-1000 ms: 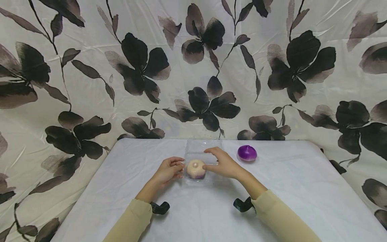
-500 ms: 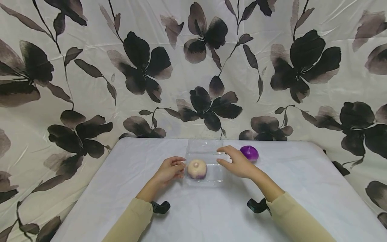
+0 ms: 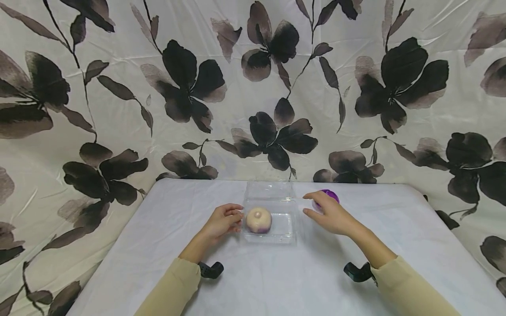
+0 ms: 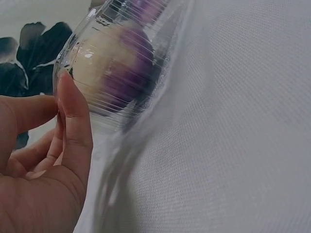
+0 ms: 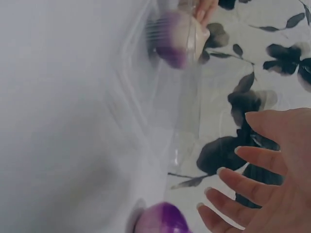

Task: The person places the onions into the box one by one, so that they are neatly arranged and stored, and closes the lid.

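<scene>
My left hand [image 3: 224, 221] pinches the left rim of a clear plastic clamshell box [image 3: 283, 226] between thumb and fingertip, as the left wrist view shows. The box lies with its lid folded back. In its left half sits a round cream-and-purple turnip-like piece [image 3: 258, 220], seen through the ribbed wall in the left wrist view [image 4: 114, 65]. My right hand [image 3: 332, 214] is off the table to the right of the box, fingers spread and holding nothing. Behind it, partly hidden, lies a second round piece, bright purple [image 3: 331, 195], also visible low in the right wrist view [image 5: 163, 219].
A white cloth [image 3: 272, 281] covers the table. At its far edge hangs a curtain [image 3: 221, 87] with dark flowers. Black curved devices are strapped at the left wrist [image 3: 211, 270] and right wrist [image 3: 357, 272].
My right hand has drawn away from the turnip-like piece in the box and moved right, now in front of the purple piece. The left hand has stayed at the box rim.
</scene>
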The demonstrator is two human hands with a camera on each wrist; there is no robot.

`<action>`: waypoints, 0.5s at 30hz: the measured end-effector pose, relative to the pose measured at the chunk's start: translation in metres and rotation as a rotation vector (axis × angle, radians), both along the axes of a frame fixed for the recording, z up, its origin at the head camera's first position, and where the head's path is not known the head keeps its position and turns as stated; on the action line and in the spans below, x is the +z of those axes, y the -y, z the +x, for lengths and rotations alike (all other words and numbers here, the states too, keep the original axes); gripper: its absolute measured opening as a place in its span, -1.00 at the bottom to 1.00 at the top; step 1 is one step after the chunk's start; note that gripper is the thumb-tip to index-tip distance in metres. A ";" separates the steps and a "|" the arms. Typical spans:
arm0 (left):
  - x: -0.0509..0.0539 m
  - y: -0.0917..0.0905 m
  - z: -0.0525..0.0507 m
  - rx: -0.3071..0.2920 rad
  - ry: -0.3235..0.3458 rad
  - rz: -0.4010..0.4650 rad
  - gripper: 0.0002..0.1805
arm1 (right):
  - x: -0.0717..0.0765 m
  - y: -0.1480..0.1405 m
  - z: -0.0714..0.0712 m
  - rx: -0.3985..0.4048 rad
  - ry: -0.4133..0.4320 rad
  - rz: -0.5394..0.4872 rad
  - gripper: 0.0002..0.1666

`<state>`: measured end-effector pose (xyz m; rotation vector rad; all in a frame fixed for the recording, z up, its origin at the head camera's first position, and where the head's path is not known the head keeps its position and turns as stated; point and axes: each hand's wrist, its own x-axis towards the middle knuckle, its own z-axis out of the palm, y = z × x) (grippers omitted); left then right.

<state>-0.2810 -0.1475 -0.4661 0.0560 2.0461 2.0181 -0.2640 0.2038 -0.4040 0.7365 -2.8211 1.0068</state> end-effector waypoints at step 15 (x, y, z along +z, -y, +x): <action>0.003 -0.001 0.001 0.002 0.007 -0.017 -0.58 | -0.001 -0.042 -0.005 -0.080 -0.049 0.015 -0.37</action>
